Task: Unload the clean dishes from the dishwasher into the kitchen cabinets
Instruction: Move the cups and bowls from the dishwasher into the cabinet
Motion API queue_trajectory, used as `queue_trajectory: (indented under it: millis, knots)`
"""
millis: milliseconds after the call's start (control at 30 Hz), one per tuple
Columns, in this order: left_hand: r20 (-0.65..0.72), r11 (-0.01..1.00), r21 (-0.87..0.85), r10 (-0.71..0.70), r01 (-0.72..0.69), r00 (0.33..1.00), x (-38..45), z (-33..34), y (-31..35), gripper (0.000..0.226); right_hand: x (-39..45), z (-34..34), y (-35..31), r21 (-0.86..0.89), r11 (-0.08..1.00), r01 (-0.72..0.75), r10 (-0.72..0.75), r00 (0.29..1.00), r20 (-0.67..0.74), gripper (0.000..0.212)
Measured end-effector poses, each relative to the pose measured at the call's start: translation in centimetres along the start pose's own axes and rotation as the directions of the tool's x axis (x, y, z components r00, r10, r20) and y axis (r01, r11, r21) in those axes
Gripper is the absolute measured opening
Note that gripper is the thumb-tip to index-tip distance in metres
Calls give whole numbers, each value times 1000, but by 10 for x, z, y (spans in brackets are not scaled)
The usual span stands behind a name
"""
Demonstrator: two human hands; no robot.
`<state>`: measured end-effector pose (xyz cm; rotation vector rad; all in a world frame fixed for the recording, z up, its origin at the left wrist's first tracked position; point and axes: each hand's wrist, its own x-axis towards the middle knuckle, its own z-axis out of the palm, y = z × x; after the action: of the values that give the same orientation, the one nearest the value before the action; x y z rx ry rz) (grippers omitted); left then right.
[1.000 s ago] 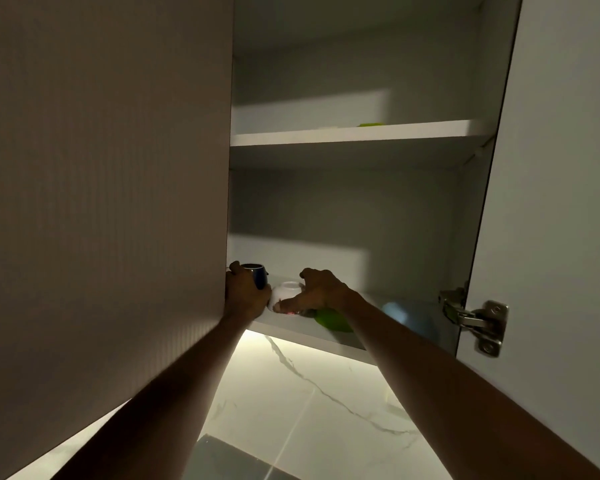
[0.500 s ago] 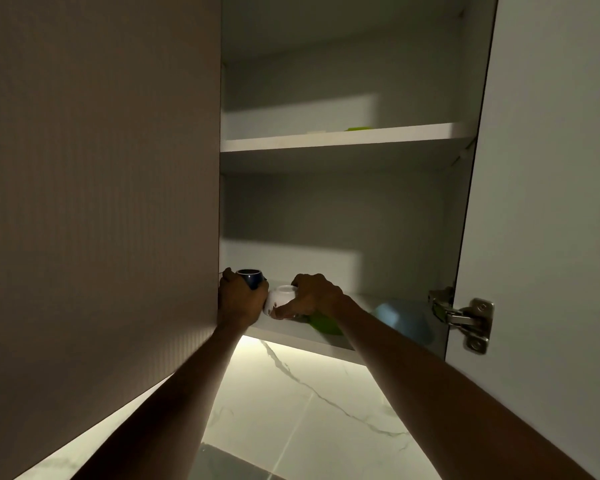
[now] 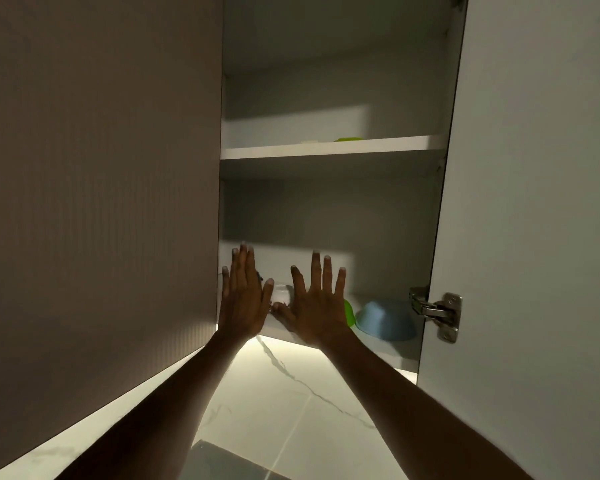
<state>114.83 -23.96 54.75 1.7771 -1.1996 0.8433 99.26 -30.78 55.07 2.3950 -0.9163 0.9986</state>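
Note:
Both my hands are raised in front of the lower shelf [image 3: 388, 349] of an open wall cabinet, fingers straight and spread, holding nothing. My left hand [image 3: 242, 299] is at the shelf's left end and hides most of a dark blue cup; only a sliver shows by its fingers. A small white cup [image 3: 282, 293] stands on the shelf in the gap between my hands. My right hand [image 3: 317, 301] covers most of a green bowl [image 3: 349, 312]. To the right of it, a light blue bowl [image 3: 385, 320] lies upside down on the same shelf.
The cabinet's upper shelf [image 3: 326, 151] carries a green item [image 3: 347, 139] seen only at its top edge. A closed brown door [image 3: 97, 188] fills the left. The open white door [image 3: 534, 209] with a metal hinge [image 3: 439, 311] stands at right. A lit marble wall [image 3: 274, 393] lies below.
My left hand has let go of the dark blue cup and my right hand of the white cup. Both hands have opened and lifted off, fingers spread.

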Motion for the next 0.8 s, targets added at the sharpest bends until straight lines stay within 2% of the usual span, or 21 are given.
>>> queue_trajectory:
  millis: [100, 233, 433, 567, 667, 800]
  knots:
    - [93, 981, 93, 159, -167, 983, -9, -2, 4, 79, -13, -2, 11, -22, 998, -60, 60, 998, 4, 93]
    - [192, 950, 165, 234, -267, 953, -20, -20, 22, 78, -24, -24, 20, -45, 999, -13, 9, 996, -88, 90]
    - [217, 947, 201, 208, -252, 954, -31, -65, 48, 78, -48, -62, 29, 8, 1000, 11, -9, 975, -221, 89]
    - [196, 934, 235, 224, -268, 955, -47, -111, 69, 79, -72, -99, 27, 40, 998, 47, -38, 980, -195, 86]
    - [173, 924, 282, 217, -260, 961, -65, -146, 81, 81, -90, -121, 20, 66, 994, 86, -68, 970, -235, 80]
    - [155, 911, 375, 121, -172, 980, -94, -191, 78, 88, -116, -137, 6, 113, 986, 125, -86, 951, -298, 71]
